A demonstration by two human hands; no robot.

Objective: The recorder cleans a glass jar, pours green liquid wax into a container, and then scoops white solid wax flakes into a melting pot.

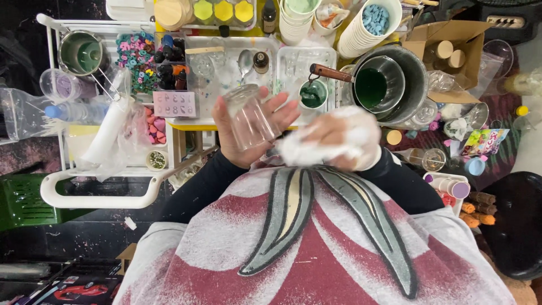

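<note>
Here, the largest thing in view is the person's lap, draped in a grey and maroon printed cloth (pixel 316 243) that fills the near half of the scene. Beyond it stands a cluttered work table (pixel 186 125) with a yellow edge, carrying white trays of moulds and small pieces. At far right on that table sits a big steel pot (pixel 415 79) with a smaller steel pan of dark green liquid (pixel 372 87) inside it, and just left of it a small cup of green liquid (pixel 312 95). Far left, a steel pitcher (pixel 80 53) stands on a white rack. Between the table and the lap, the left hand (pixel 237 138) cradles a clear glass jar (pixel 248 116), tilted with its mouth toward the far side, the fingers spread wide around its body and the thumb up along its left side. Just right of the jar, the right hand (pixel 339 141) is blurred and closed around a crumpled white tissue (pixel 299 149), which lies near the jar's base; whether it touches the glass cannot be told.
</note>
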